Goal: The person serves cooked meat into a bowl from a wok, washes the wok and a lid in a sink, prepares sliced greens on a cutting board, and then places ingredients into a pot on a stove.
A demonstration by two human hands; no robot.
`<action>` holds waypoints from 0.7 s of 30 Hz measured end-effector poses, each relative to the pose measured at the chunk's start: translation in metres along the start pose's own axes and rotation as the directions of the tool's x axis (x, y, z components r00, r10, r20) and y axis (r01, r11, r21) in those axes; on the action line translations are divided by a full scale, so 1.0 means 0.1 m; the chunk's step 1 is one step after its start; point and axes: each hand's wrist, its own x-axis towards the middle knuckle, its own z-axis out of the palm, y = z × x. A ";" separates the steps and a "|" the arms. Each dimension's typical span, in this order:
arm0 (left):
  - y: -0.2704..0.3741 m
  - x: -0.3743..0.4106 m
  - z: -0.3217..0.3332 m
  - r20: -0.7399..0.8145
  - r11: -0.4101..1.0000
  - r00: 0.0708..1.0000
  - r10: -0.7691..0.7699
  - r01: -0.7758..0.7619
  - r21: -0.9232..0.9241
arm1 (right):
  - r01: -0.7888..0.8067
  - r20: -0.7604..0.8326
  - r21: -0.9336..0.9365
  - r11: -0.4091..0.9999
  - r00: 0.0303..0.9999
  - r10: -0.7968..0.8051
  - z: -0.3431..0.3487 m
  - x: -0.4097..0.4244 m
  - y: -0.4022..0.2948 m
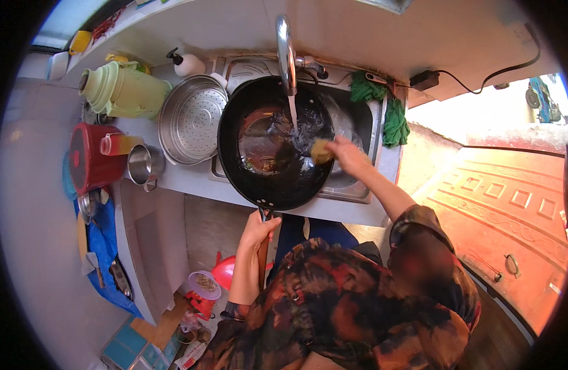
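Observation:
A large black wok (274,185) rests over the stainless steel sink, with some water pooled in it. From the chrome faucet (285,51) a stream runs into the wok. My left hand (260,227) grips the wok's handle (263,254) at the near side. A yellowish scrubbing pad (321,151) is held in my right hand (351,157) at the wok's right inner wall. Part of the sink basin (353,178) shows to the right of the wok. A perforated metal steamer (193,118) stands just left of the wok.
On the counter's left are a pale green thermos jug (126,90), a red lidded bucket (96,157), a steel cup (146,164) and a white pump bottle (190,65). Green cloths (395,122) hang at the sink's right edge. A black plug adapter (424,80) with a cable is on the wall.

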 end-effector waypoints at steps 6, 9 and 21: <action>0.10 -0.29 -0.03 -0.263 0.970 0.953 0.152 -0.092 0.226 | -0.207 -0.322 0.445 0.871 0.871 0.371 -0.11 -0.17 0.03; 0.17 -0.35 -0.04 -0.315 0.948 0.934 0.166 -0.064 0.312 | -0.025 -0.351 0.586 0.810 0.893 0.282 0.05 0.09 -0.51; 0.22 -0.51 0.04 -0.399 0.903 0.913 0.083 0.100 0.419 | 0.067 -0.423 0.584 0.809 0.875 0.234 1.22 0.75 -1.07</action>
